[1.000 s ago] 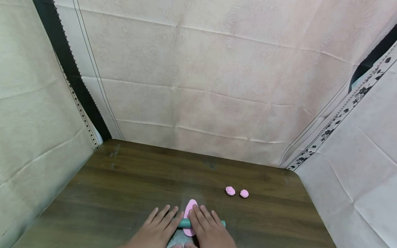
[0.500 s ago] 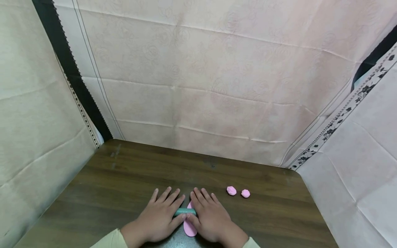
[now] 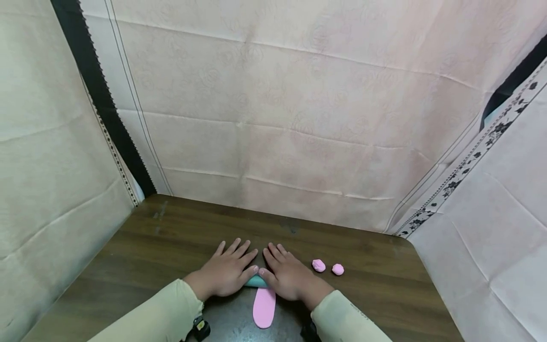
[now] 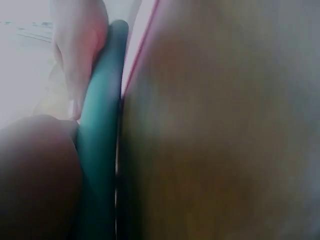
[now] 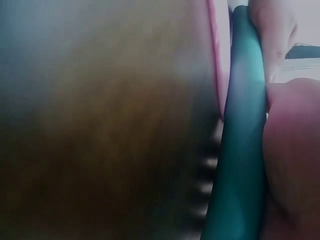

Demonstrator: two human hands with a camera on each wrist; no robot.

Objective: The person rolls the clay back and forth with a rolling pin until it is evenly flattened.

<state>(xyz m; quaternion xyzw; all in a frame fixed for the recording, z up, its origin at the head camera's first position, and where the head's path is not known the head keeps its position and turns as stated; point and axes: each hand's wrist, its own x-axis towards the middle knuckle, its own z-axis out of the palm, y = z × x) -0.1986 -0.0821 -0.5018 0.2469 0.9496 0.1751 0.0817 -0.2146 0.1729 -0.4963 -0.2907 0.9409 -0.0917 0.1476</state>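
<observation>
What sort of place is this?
Probably a screened-off craft workspace: pale sheets wall in a wood-grain table on three sides, where a teal roller and flattened pink dough or clay lie.

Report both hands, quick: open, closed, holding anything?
Left hand: open, laid over the teal rolling pin.
Right hand: open, laid over the same rolling pin.

The head camera looks forward and down; both wrist views (very close) share the teal rod (image 4: 98, 135).

Brown wooden tabletop (image 3: 171, 251), pale creased cloth (image 3: 278, 118) behind, flower-bordered white cloth (image 3: 495, 209) at right.
</observation>
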